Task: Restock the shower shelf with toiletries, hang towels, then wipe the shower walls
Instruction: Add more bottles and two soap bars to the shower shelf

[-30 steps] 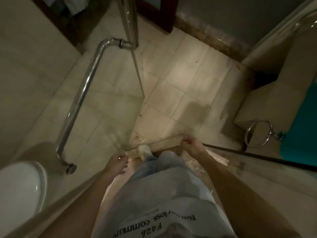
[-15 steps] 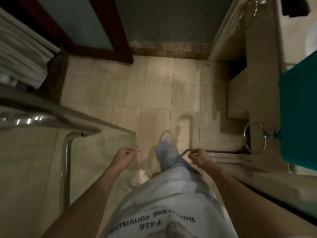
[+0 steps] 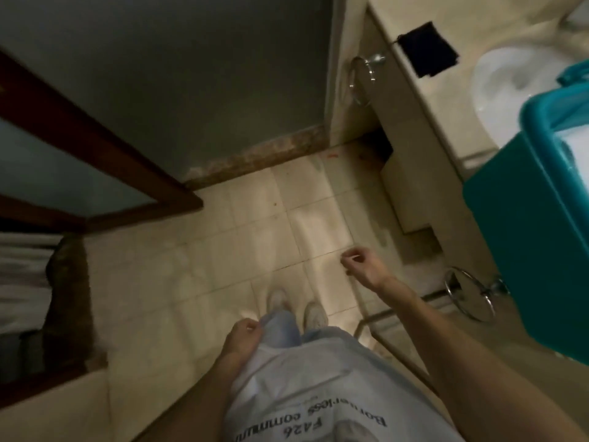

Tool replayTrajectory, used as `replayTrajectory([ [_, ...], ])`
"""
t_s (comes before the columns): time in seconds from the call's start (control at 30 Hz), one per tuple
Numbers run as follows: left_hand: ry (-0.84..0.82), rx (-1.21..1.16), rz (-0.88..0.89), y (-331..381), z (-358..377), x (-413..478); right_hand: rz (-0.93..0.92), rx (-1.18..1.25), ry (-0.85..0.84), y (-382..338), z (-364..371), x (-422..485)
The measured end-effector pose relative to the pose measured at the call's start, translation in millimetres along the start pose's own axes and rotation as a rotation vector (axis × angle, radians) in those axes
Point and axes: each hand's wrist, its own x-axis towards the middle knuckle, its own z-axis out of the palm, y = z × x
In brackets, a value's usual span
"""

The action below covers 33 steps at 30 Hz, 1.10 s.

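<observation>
The person stands on the tile floor [image 3: 223,250] beside the counter [image 3: 414,122], whose near end carries a teal bin [image 3: 526,234]. White towels [image 3: 22,275] sit beyond the floor's left edge. The left hand [image 3: 240,338] and right hand [image 3: 363,266] are loosely curled, empty.

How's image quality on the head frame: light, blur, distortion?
Head view: dim, warm light, brightest on the floor tiles; motion blur softens the lower towel ring, the left hand and the right hand; wide-angle perspective splays the door frame and the counter outward.
</observation>
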Motion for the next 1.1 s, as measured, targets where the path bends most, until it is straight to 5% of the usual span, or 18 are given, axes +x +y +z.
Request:
replayTrajectory([
  [0.5,-0.335,0.401,0.451,311,-36,132,0.473,0.444,0.494,12,-37,-12],
  [0.67,-0.494,0.477,0.871,440,-4,69,0.349,0.328,1.062,-43,-55,-53],
  [0.83,-0.511,0.304,1.327,535,28,-42,-0.001,-0.251,1.593,-82,-97,-100],
  [0.93,-0.541,0.21,1.518,575,47,-97,-0.16,-0.407,1.748,-95,-131,-124],
  [1.1,-0.637,0.378,1.7,617,90,-150,-0.051,-0.366,1.836,-81,-205,-136],
])
